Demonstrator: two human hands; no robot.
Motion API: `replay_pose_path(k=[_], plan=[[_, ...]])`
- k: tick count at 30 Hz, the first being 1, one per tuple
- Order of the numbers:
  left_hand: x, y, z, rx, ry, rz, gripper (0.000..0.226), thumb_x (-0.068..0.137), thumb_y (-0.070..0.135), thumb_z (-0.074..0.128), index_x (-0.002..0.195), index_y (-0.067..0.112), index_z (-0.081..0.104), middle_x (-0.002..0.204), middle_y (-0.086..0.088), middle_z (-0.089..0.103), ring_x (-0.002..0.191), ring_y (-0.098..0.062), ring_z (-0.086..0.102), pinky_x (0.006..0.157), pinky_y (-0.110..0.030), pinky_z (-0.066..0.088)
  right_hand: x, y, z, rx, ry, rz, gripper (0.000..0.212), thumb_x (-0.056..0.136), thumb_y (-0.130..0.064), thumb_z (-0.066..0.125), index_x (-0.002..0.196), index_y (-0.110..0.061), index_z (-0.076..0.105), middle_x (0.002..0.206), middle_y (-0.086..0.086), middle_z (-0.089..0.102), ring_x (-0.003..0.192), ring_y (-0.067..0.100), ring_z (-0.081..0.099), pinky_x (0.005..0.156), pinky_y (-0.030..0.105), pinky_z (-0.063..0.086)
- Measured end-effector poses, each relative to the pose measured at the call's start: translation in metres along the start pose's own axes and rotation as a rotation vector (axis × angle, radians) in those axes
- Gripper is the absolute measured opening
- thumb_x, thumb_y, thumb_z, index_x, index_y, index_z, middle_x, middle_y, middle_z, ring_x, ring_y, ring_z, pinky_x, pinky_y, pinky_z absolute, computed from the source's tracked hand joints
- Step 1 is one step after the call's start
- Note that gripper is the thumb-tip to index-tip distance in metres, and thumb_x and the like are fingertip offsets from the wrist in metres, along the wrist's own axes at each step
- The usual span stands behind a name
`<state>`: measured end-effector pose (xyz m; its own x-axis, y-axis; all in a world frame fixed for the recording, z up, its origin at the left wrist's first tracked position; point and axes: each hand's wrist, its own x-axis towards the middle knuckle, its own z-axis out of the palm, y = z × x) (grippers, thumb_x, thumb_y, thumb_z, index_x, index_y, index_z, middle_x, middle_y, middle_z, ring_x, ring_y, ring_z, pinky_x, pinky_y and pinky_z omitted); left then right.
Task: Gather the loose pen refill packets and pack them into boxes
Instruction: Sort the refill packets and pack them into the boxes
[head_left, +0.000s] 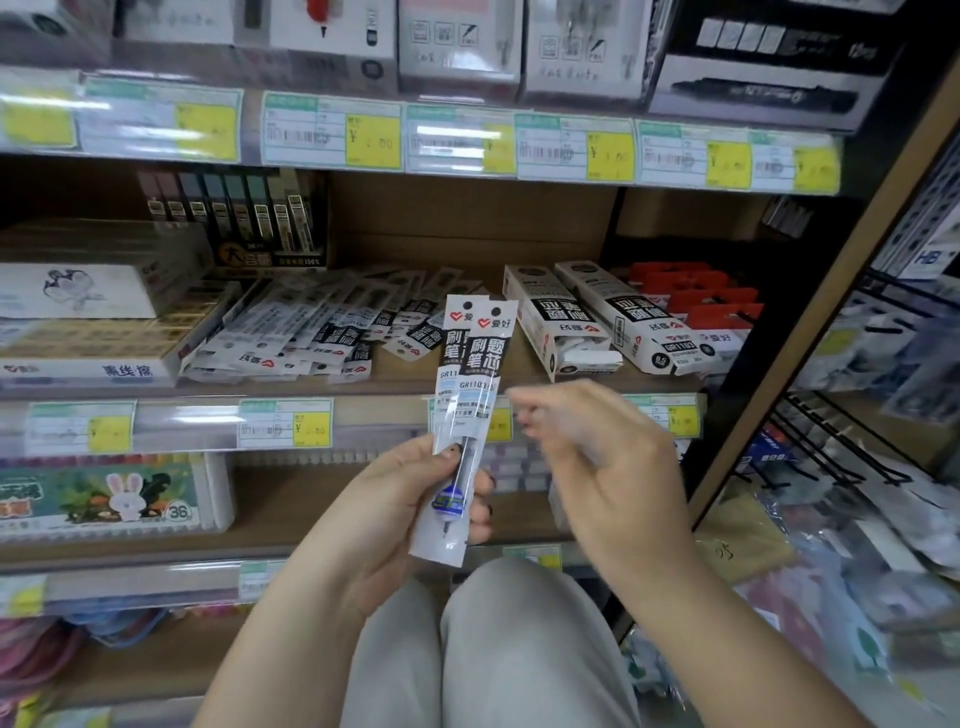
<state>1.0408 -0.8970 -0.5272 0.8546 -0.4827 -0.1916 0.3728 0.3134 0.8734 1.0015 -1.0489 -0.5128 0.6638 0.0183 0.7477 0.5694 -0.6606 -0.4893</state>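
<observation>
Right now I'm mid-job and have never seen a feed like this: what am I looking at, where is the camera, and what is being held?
There is no machine here. A person wears one wide-angle camera on the head, looking forward and down, so both arms enter from below.

The left hand grips two pen refill packets, held upright and overlapping. The right hand hovers beside them, fingers loosely curled and blurred, holding nothing.

Behind them is a shop shelf. On it lies a pile of loose refill packets, and to its right two white refill boxes lie on their sides, the nearer one open at the end. Red-topped packs lie further right.
</observation>
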Motion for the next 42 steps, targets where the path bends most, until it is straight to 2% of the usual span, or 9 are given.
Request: replay_pose_path(k=[5,11,15,19,25,28,32,35,42], plan=[[-0.003,-0.006,0.008,0.108,0.047,0.078,0.021,0.099,0.013,0.037,0.097,0.005,0.056,0.064,-0.01,0.057,0.043,-0.017,0.048,0.043,-0.024,0.047,0.024,-0.012,-0.014,0.59,0.081,0.697,0.033,0.099,-0.027,0.039,0.087,-0.015,0.067,0.056,-0.005,0.049,0.052,0.008,0.047,0.06,0.028,0.046],[-0.004,-0.015,0.02,0.189,0.1,0.208,0.02,0.1,0.014,0.038,0.103,0.003,0.056,0.065,-0.012,0.063,0.043,-0.018,0.053,0.044,-0.025,0.047,0.034,-0.012,-0.019,0.968,0.011,1.007,0.071,0.093,-0.06,0.023,0.093,-0.003,0.066,0.056,-0.001,0.039,0.048,0.01,0.035,0.053,0.027,0.032],[-0.004,-0.015,0.021,0.192,0.133,0.217,0.018,0.099,0.012,0.04,0.105,0.006,0.056,0.066,-0.013,0.067,0.043,-0.019,0.056,0.042,-0.023,0.047,0.03,-0.01,-0.017,0.733,0.018,0.858,0.044,0.091,-0.05,0.037,0.096,-0.014,0.061,0.058,-0.009,0.041,0.053,0.007,0.037,0.059,0.026,0.033],[-0.005,-0.014,0.014,0.247,0.128,0.171,0.014,0.099,0.014,0.043,0.102,0.01,0.056,0.063,-0.013,0.065,0.042,-0.021,0.053,0.041,-0.024,0.045,0.024,-0.013,-0.023,0.057,-0.149,0.172,0.015,0.077,-0.034,0.044,0.091,-0.029,0.04,0.064,-0.019,0.04,0.06,0.0,0.039,0.059,0.014,0.031],[-0.005,-0.005,-0.003,0.262,0.033,0.024,0.018,0.094,0.005,0.046,0.096,-0.002,0.062,0.064,-0.02,0.061,0.048,-0.026,0.053,0.043,-0.024,0.044,0.027,0.006,-0.014,-0.685,-0.336,-0.314,0.051,0.071,-0.014,0.034,0.11,-0.021,0.066,0.104,0.009,0.06,0.104,0.029,0.045,0.105,0.052,0.021],[0.001,-0.005,-0.021,0.236,0.009,0.037,0.031,0.096,0.025,0.046,0.115,0.005,0.062,0.094,-0.009,0.072,0.081,-0.028,0.066,0.07,-0.03,0.053,0.028,0.011,-0.009,-0.795,-0.368,-0.399,0.066,0.07,-0.005,0.025,0.12,-0.027,0.063,0.126,0.015,0.056,0.123,0.03,0.034,0.107,0.057,0.012],[-0.002,-0.01,-0.022,0.21,-0.202,0.086,0.028,0.092,0.034,0.054,0.102,0.014,0.071,0.082,0.004,0.073,0.077,-0.008,0.066,0.072,-0.027,0.052,0.029,0.013,-0.004,-0.849,-0.414,-0.412,0.07,0.069,-0.007,0.02,0.122,-0.027,0.06,0.135,0.016,0.05,0.128,0.032,0.029,0.105,0.06,0.013],[-0.019,-0.002,0.001,0.23,-0.273,0.08,0.029,0.07,0.036,0.069,0.095,0.02,0.072,0.081,-0.006,0.064,0.065,-0.016,0.057,0.054,-0.026,0.047,0.026,0.014,0.0,-0.823,-0.418,-0.367,0.067,0.068,-0.011,0.023,0.123,-0.024,0.059,0.136,0.015,0.05,0.128,0.031,0.028,0.108,0.06,0.012],[-0.015,-0.009,0.008,0.218,-0.14,0.174,0.015,0.074,0.016,0.06,0.083,0.021,0.07,0.066,-0.008,0.061,0.051,-0.018,0.057,0.047,-0.025,0.047,0.021,0.013,0.006,-0.716,-0.352,-0.251,0.069,0.073,-0.013,0.029,0.14,-0.021,0.035,0.147,0.014,0.033,0.136,0.029,0.019,0.112,0.053,0.005]])
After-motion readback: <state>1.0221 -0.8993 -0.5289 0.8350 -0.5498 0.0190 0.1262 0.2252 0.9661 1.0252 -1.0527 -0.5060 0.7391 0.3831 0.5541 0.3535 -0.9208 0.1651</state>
